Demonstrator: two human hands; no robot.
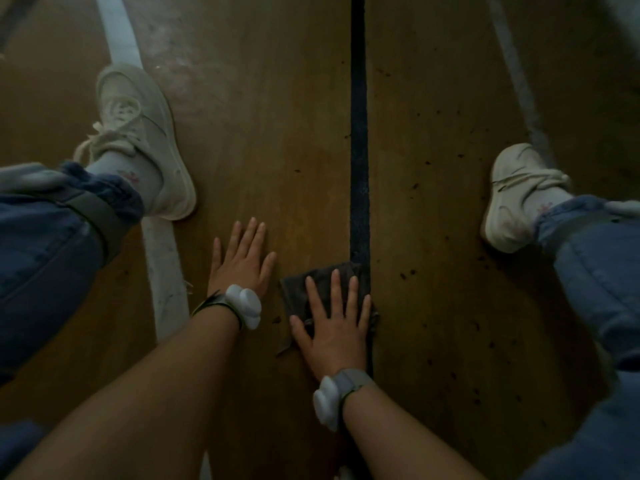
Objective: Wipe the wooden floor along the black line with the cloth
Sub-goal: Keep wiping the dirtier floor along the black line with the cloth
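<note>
Cloth (320,277), dark and folded roughly square, lies flat on the wooden floor (263,133) with its right edge on the black line (359,133), which runs straight away from the person. The right hand (334,327) presses down on the cloth with its palm and straight, spread fingers, nothing curled round it; the far corners of the cloth show beyond the fingertips. Just to the left, apart from the cloth, the left hand (240,259) rests flat on the bare boards, fingers straight and slightly fanned, holding nothing. Each wrist carries a band with a white lumpy device: the left wrist device (244,304) and the right wrist device (327,401). Dark specks (408,271) dot the floor to the right of the line. Further out, a white line (162,258) crosses the boards on the left, under the left shoe (149,140); the right shoe (512,199) stands well to the right of the black line. Blue jeans (45,258) frame both sides.
</note>
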